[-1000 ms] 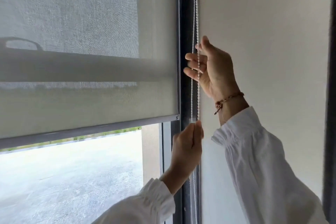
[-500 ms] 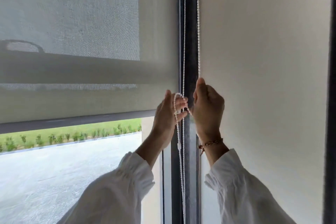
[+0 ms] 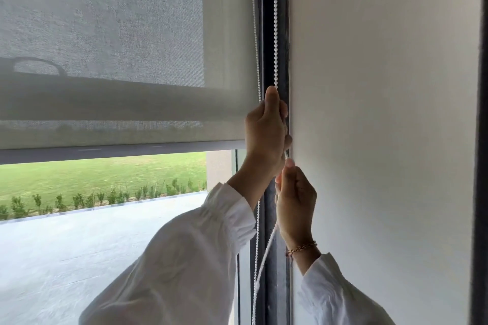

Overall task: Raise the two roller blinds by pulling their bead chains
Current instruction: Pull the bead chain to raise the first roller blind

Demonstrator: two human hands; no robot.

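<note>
A grey mesh roller blind (image 3: 118, 34) covers the upper part of the left window, its bottom bar (image 3: 105, 150) just above the lawn outside. A white bead chain (image 3: 275, 21) hangs along the dark frame beside it. My left hand (image 3: 264, 129) is closed around the chain's right strand, thumb up. Just below it, my right hand (image 3: 295, 198) grips the same chain. The chain's slack loop (image 3: 257, 258) hangs down beneath both hands. Only this one blind is in view.
A dark window frame post (image 3: 274, 272) runs vertically behind the chain. A plain white wall (image 3: 383, 113) fills the right side, with a second dark strip (image 3: 482, 140) at the far right edge. Through the glass show a paved yard and grass.
The blind's bottom bar has risen, showing more lawn. My left hand has moved up above my right; a second ago the right hand was the higher one. The view has drawn closer.
</note>
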